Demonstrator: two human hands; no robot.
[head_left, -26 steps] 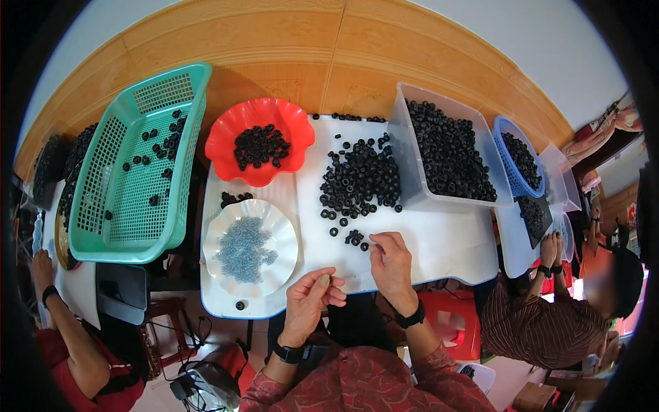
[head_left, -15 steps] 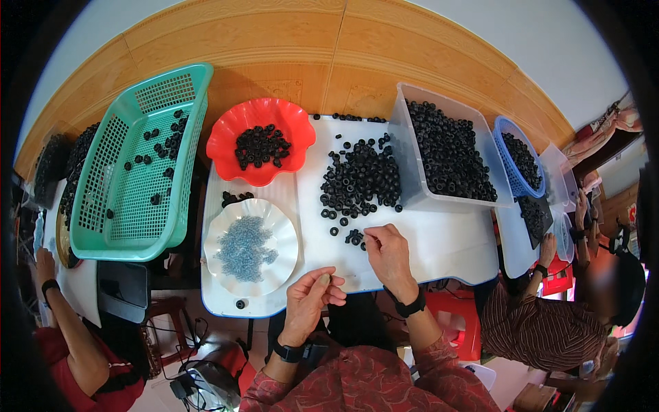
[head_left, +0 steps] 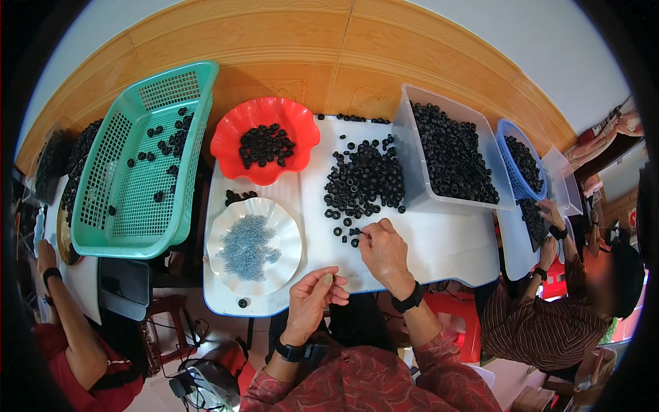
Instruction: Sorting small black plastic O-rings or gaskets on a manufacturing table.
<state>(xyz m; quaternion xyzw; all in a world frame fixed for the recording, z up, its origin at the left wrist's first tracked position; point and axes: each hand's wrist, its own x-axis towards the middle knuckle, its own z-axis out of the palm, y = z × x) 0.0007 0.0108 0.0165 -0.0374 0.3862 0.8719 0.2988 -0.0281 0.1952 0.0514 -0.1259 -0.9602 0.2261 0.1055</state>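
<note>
My right hand [head_left: 384,255] is at the near edge of a loose heap of small black ring-shaped parts [head_left: 364,177] on the white table. Its thumb and forefinger pinch together on a small dark piece, partly hidden by the fingertips. A few single black parts [head_left: 354,242] lie right beside those fingertips. Over the table's front edge, my left hand [head_left: 316,302] is closed, thumb pressed to the forefinger; what it holds, if anything, is too small to make out. To its upper left, a white scalloped plate [head_left: 291,221] bears a pile of tiny clear bluish pieces [head_left: 247,248].
A red wavy bowl [head_left: 228,137] and a clear bin [head_left: 416,168] hold black parts. At left stands a green basket [head_left: 130,246]; at right, a blue basket [head_left: 539,180]. One black part [head_left: 242,303] lies near the front edge. Co-workers [head_left: 549,316] sit on both sides.
My right hand has shifted slightly and turned its fingertips down among the loose black parts. My left hand keeps its pinch. The co-worker at right has brought a hand over the dark tray.
</note>
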